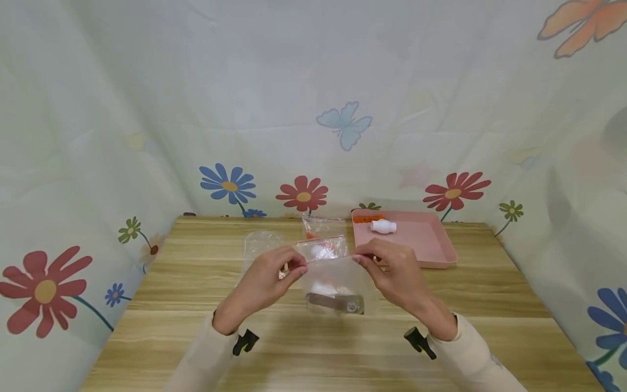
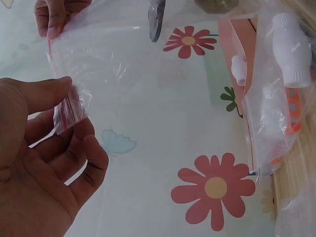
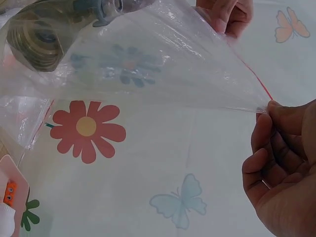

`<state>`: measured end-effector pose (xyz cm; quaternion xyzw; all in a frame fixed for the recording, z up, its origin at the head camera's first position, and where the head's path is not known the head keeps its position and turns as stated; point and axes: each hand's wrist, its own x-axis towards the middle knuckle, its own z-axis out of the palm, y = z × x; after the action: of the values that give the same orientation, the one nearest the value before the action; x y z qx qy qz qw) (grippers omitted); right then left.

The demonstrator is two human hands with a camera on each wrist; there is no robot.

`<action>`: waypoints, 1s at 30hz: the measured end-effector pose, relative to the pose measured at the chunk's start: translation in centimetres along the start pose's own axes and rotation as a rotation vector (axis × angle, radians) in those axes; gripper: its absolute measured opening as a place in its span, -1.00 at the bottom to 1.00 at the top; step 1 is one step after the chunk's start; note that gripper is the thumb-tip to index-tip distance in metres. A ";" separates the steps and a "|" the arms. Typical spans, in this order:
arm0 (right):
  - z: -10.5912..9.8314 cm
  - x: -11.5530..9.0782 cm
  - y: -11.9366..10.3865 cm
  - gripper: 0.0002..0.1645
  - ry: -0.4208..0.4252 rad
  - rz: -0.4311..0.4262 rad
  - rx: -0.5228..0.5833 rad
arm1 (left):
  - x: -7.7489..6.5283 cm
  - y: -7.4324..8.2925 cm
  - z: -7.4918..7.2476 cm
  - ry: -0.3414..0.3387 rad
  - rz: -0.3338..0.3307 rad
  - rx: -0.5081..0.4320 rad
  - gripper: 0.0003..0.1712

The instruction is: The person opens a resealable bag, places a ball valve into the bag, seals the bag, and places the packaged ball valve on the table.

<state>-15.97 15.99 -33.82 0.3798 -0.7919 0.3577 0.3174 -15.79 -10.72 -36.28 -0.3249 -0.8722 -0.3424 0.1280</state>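
Observation:
A clear zip bag (image 1: 325,275) with a red seal line hangs stretched between the two hands. The left hand (image 1: 269,275) pinches one top corner between thumb and fingers; in the left wrist view the film (image 2: 71,111) bunches there. The right hand (image 1: 394,272) pinches the opposite corner, at the end of the red line (image 3: 256,79). Low in the bag shows a dark metal item (image 1: 333,302) with a round end; in the right wrist view the metal item (image 3: 42,42) looks ringed, its exact kind unclear through the plastic.
Behind the hands lies another clear bag (image 1: 320,226) with white and orange pieces. A clear bag (image 1: 262,242) lies to the left on the wooden table (image 1: 196,283). At the back right, a pink tray (image 1: 431,242) holds a white bottle-shaped piece (image 1: 383,226) and an orange strip (image 1: 367,219).

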 end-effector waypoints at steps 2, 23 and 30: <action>-0.2 -0.1 0.0 -0.73 -0.001 0.007 0.002 | -0.1 -0.3 -0.1 0.000 0.015 -0.020 -0.93; -0.9 -0.5 0.5 -0.68 0.029 -0.005 0.006 | -0.4 -0.6 -0.2 -0.017 0.011 -0.084 -0.96; -1.0 -0.4 0.5 -0.68 0.041 -0.019 0.012 | -0.6 -0.8 -0.4 -0.037 -0.018 -0.095 -0.94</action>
<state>-15.97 17.17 -33.71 0.3818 -0.7794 0.3670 0.3347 -15.86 -11.70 -36.62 -0.3290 -0.8602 -0.3784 0.0932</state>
